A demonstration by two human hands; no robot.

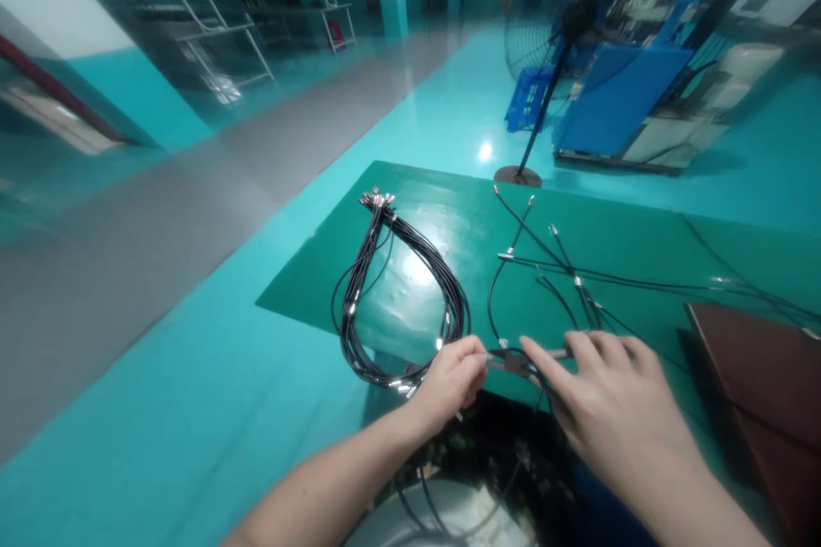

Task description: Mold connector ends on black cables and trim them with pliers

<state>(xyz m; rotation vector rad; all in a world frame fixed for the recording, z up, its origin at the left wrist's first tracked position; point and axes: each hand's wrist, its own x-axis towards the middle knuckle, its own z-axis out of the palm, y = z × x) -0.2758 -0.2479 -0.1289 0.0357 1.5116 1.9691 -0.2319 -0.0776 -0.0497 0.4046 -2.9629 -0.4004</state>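
Observation:
A bundle of black cables [398, 291] with silver end fittings lies looped on the green table [616, 231]. Several loose black cables [552, 273] spread across the middle of the table. My left hand [452, 380] is closed in a pinch at the near table edge, beside the bundle's lower loop. My right hand [609, 406] pinches a silver cable end [559, 353] between thumb and forefinger. A small fitting [510, 361] sits between the two hands, held from both sides.
A dark brown board [757, 385] lies at the table's right. A standing fan [552, 60] and a blue machine [616, 94] stand beyond the table. Metal racks [211, 26] line the far left wall. A dark bin with cables [487, 461] sits below the table edge.

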